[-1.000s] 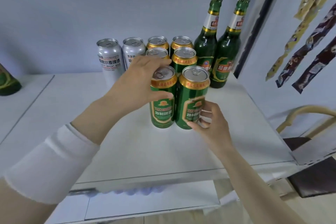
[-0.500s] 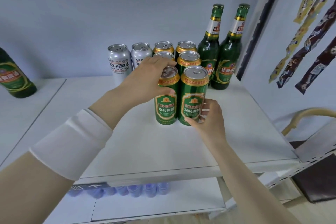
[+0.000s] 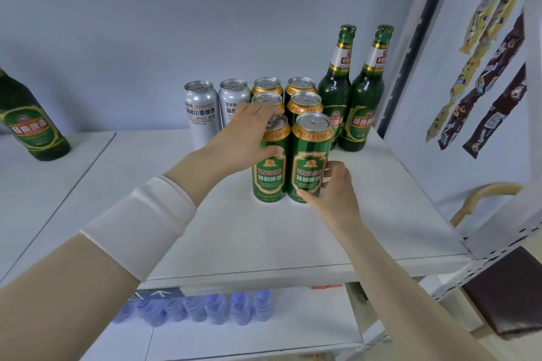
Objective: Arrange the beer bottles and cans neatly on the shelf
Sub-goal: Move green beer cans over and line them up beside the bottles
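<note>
Your left hand [image 3: 246, 138] is gripping the top of the front left green can [image 3: 269, 164] on the white shelf [image 3: 381, 199] — fingers draped over its rim, thumb pressing its side. Your right hand [image 3: 331, 187] is clasping the lower body of the front right green can [image 3: 311, 161], which is touching the first. Beyond your hands, more green cans [image 3: 305, 105], two silver cans [image 3: 202, 114] and two green bottles [image 3: 363, 108] are standing in rows — another bottle [image 3: 29, 123] is sitting far off your left hand.

Since a second ago the camera has drawn back and tilted up, bringing the lone green bottle [image 3: 30, 120] at far left fully into view, while the right hand [image 3: 333, 189] has slid lower on its green can [image 3: 310, 158].
</note>
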`<state>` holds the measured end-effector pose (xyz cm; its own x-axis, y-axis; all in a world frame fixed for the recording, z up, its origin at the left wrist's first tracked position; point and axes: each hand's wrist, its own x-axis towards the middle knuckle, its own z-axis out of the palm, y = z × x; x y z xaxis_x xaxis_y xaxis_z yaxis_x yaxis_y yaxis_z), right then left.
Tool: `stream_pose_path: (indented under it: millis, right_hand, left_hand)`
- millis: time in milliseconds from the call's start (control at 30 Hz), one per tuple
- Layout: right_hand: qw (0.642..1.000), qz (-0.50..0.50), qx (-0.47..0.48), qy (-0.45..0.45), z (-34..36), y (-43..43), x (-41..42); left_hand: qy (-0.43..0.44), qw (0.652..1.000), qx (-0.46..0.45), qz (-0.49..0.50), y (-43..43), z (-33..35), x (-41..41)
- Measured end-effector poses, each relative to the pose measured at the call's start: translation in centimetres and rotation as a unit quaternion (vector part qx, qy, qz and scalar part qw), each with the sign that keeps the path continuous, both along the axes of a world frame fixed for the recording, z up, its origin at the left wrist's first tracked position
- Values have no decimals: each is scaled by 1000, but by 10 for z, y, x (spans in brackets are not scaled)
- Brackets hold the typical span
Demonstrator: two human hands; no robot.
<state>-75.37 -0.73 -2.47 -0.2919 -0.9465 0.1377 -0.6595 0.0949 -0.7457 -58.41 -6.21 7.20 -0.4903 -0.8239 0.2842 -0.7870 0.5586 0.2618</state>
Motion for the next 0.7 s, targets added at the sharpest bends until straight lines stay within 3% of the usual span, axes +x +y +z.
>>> stream_pose_path:
  millis: [133, 300, 533, 700]
  right_hand:
    - [999, 2, 15, 34, 25, 14, -2]
    - [976, 36, -154, 152, 103, 11, 12]
    - [917, 142, -118, 354, 152, -50, 94]
    - [892, 208, -132, 378, 154, -42, 208]
  left_hand:
    - [-5, 1000, 1, -1, 12, 7, 3]
    - [-1, 994, -79, 70, 21, 38, 25]
    - [-144, 963, -103, 204, 29, 65, 106]
    - [-158, 943, -89, 281, 65, 61, 200]
